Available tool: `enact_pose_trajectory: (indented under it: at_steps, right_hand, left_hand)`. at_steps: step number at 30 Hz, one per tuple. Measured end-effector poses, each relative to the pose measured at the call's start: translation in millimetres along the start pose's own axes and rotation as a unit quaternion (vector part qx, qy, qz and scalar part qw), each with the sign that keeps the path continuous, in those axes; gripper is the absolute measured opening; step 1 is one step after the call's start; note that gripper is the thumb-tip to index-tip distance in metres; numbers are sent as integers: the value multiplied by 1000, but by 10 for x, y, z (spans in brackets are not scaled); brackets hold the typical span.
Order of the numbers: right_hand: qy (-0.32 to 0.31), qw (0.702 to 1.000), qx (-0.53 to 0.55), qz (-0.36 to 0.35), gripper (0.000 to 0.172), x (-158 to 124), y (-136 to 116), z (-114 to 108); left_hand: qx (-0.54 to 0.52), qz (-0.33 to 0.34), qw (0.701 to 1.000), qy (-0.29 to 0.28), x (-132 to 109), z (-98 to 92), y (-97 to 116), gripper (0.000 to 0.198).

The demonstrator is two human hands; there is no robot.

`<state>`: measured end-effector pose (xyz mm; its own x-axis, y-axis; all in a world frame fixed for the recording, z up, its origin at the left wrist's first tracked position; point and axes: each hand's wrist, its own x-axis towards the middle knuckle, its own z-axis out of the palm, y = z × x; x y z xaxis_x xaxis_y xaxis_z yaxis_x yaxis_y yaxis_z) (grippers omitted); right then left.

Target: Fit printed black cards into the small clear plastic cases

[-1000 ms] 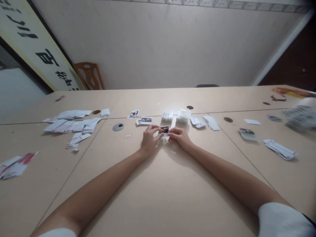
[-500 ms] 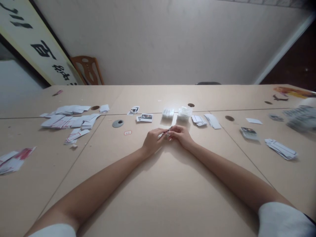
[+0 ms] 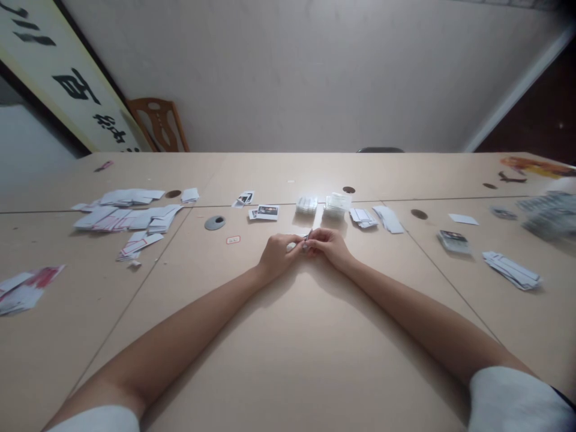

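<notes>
My left hand (image 3: 276, 255) and my right hand (image 3: 328, 246) meet at the middle of the pale wooden table (image 3: 288, 336), fingers pinched together. Between the fingertips they hold a small dark card (image 3: 306, 238), now seen almost edge-on, with something pale and clear against it. Just beyond my hands lie two photo cards (image 3: 265, 212) face up, and two small stacks of clear sleeves (image 3: 335, 204) stand a little to the right.
A spread of white cards (image 3: 130, 216) covers the far left, with red-and-white ones (image 3: 27, 287) at the left edge. More card piles (image 3: 510, 270) and a dark deck (image 3: 452, 240) lie right. A grey cable grommet (image 3: 215, 223) sits near a wooden chair (image 3: 157, 125) behind.
The dark card, face up a second ago, has been turned on edge between my fingers. My hands have drawn closer together.
</notes>
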<state>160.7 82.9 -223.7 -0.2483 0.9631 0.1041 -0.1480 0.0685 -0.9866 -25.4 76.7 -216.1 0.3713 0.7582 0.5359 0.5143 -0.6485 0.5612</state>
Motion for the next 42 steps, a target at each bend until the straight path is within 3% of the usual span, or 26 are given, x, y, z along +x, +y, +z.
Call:
enact_pose_trajectory:
  at_steps: [17, 42]
  right_hand:
    - [-16, 999, -37, -17, 26, -18, -20, 11]
    - [-30, 999, -36, -9, 28, -19, -19, 6]
  left_hand:
    - [-5, -7, 1000, -8, 8, -32, 32, 23]
    - [-31, -10, 999, 35, 12, -20, 62, 10]
